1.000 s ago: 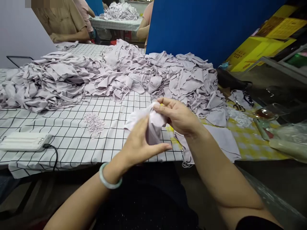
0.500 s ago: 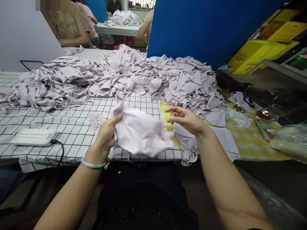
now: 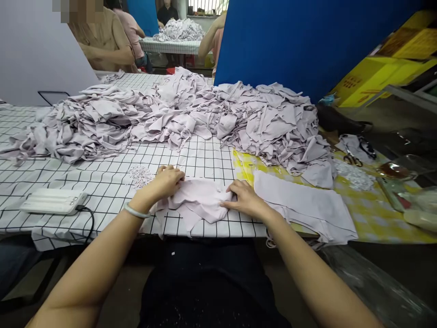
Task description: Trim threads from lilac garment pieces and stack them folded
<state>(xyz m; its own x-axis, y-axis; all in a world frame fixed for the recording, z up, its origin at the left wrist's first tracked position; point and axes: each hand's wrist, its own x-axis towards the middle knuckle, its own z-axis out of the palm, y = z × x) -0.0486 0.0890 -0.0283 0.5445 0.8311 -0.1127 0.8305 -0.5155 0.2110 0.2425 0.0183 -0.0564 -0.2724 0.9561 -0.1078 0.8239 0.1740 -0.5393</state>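
Note:
A pale pinkish-grey cloth piece (image 3: 201, 197) lies partly folded on the checked tablecloth (image 3: 205, 157), near the front edge. At its left end my left hand (image 3: 166, 183) has its fingers curled over the fabric, holding it. My right hand (image 3: 244, 198) is at the other end, with thumb and fingers pinched on the cloth's edge. Just right of it, a flat stack of similar pieces (image 3: 307, 202) rests over a yellow checked cloth (image 3: 378, 223), straps hanging off the front.
A long heap of cloth pieces (image 3: 259, 114) spans the table's back. A white power bank (image 3: 53, 201) with a cable is at left, small scraps (image 3: 139, 175) beside my left hand. Scissors (image 3: 352, 158) lie at right. Blue panel (image 3: 290, 41) behind; people sit beyond.
The cloth has come down from mid-air onto the table. My right hand has moved left and down to its right end; my left hand has moved slightly right and now bends over it.

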